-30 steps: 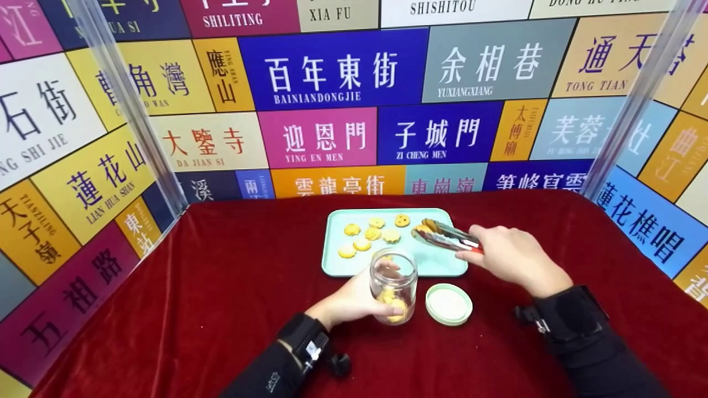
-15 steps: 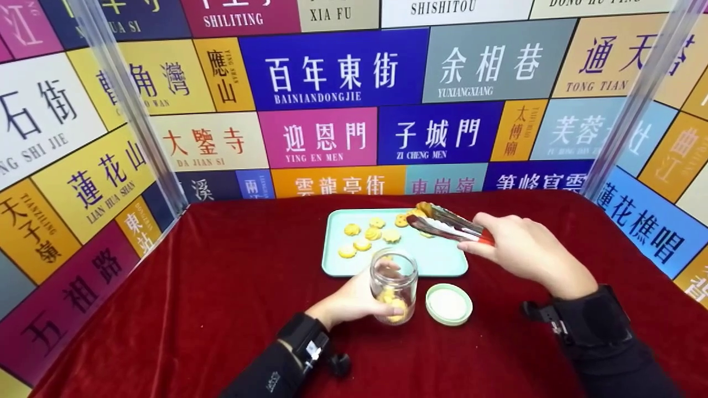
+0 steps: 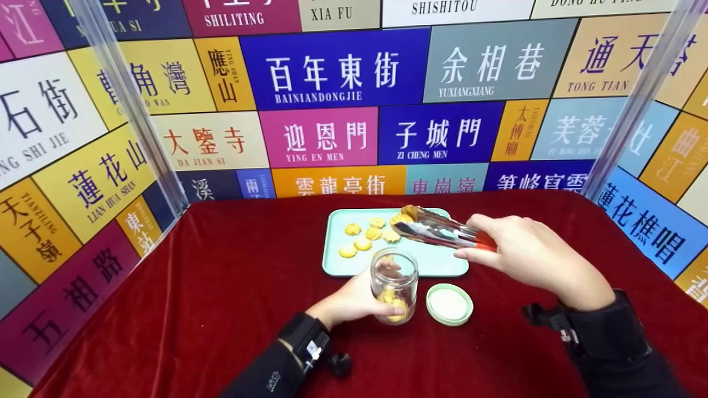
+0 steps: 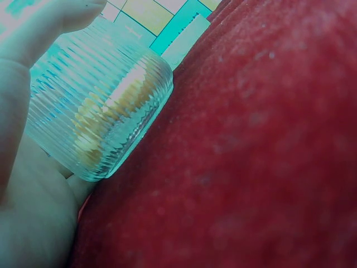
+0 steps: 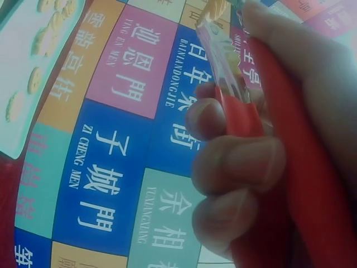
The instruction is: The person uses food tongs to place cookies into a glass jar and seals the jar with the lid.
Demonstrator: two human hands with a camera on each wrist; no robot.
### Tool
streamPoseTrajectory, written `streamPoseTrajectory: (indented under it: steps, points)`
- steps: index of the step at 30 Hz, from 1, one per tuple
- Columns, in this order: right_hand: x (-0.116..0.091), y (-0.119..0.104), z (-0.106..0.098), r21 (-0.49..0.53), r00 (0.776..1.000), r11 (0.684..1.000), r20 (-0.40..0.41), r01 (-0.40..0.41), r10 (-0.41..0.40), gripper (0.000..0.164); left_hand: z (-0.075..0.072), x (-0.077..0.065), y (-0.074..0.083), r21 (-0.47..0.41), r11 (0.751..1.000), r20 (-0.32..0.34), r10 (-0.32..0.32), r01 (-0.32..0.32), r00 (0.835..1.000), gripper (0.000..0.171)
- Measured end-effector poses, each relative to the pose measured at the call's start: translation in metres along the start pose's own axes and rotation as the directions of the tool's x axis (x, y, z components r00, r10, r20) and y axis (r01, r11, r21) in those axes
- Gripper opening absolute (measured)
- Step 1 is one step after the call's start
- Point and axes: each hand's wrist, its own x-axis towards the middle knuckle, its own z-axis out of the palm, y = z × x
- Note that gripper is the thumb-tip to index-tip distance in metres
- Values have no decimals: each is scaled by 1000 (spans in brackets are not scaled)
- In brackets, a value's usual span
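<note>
My left hand [image 3: 351,298] grips a clear glass jar [image 3: 394,279] upright on the red cloth, thumb across its side. Several cookies [image 3: 395,307] lie at the bottom of the jar; its ribbed wall blurs them in the left wrist view. The right hand [image 3: 528,254] holds metal tongs [image 3: 440,226] by their red handles, fingers curled round them in the right wrist view. Between the tong tips is a golden cookie [image 5: 213,12]. The tongs reach over a mint-green tray [image 3: 437,266], where several more cookies [image 3: 373,233] lie, mostly on its left half.
A round pale-green lid [image 3: 449,305] lies on the cloth, just right of the jar and in front of the tray. Red velvet cloth [image 3: 232,287] covers the table. Behind it stands a wall [image 3: 332,72] of coloured name signs.
The tongs, with the cookie in their tips, have moved left over the tray, while the right wrist has swung outward to the right. The left hand and jar stay where they were.
</note>
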Motion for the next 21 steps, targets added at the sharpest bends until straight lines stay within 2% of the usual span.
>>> streamPoseTrajectory:
  steps: [14, 21]
  points:
    - [1, -5, 6, -22, 993, 994, 58, 106, -105, 45, -1, 0, 0, 1, 1000, -2, 2, -2, 1000, 80]
    - [0, -6, 7, -14, 989, 992, 82, 127, -125, 41, -2, -1, 1, 86, 996, -29, -32, 34, 999, 78]
